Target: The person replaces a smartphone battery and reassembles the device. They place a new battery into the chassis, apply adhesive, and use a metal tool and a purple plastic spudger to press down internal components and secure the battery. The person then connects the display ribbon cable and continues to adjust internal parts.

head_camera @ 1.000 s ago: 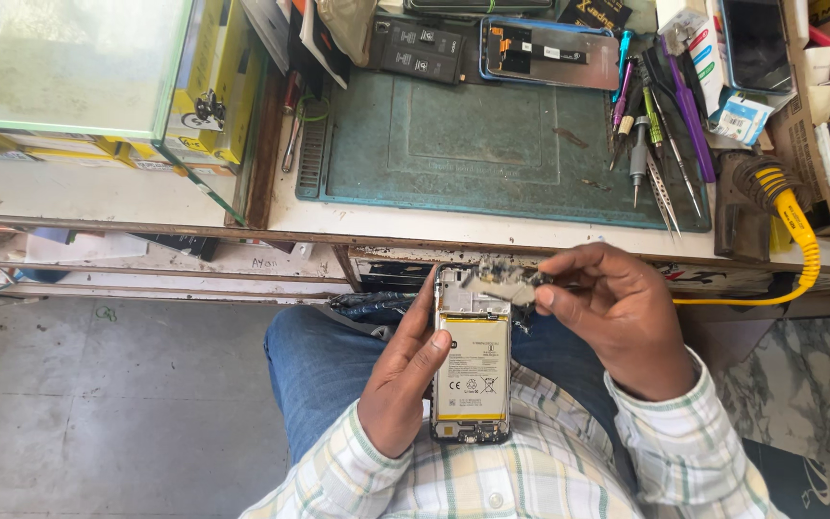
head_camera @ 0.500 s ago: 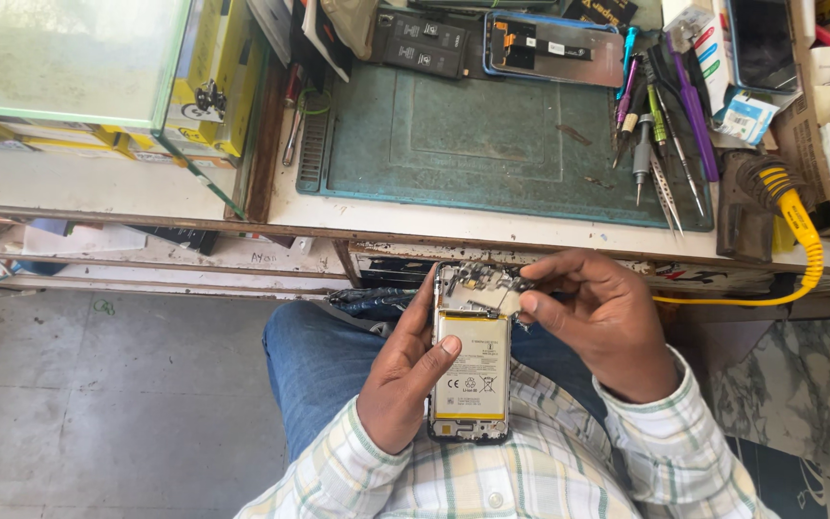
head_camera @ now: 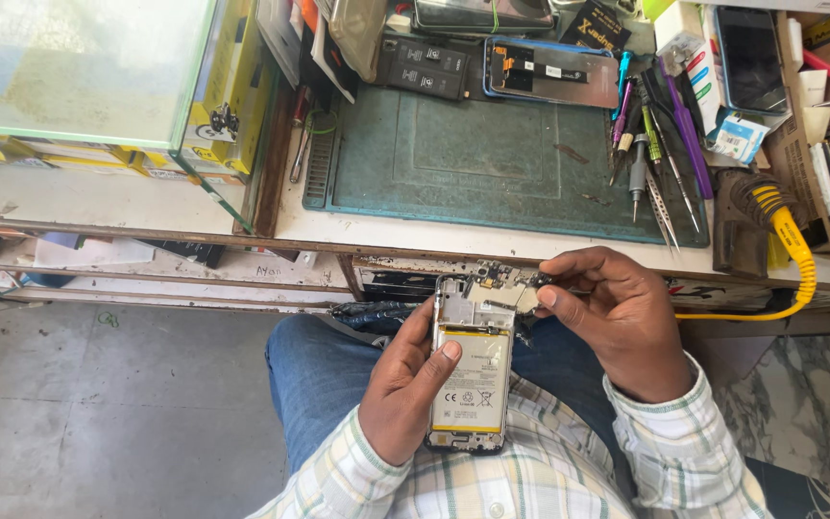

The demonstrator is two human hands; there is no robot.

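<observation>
Over the lap, just below the bench edge, the left hand (head_camera: pixel 405 394) is wrapped round an opened phone (head_camera: pixel 471 370), back cover off, thumb resting on the flat pale battery (head_camera: pixel 473 386) that fills most of the frame. Up top you can see the bare circuit board (head_camera: pixel 494 288), all tiny metal bits and shields. The right hand (head_camera: pixel 617 322) is pinching at that top corner, fingertips closed on a small part, too small to make out what it is. Denim knees underneath, checked shirt sleeves.

On the bench sits a worn teal rubber mat (head_camera: pixel 492 163), rectangular with ridged slots on one side. A row of thin screwdrivers and tweezers (head_camera: pixel 655 144) lies along its right edge, and a yellow coiled cable (head_camera: pixel 792 240) curls off beside them. Another stripped phone (head_camera: pixel 549 72) lies at the back.
</observation>
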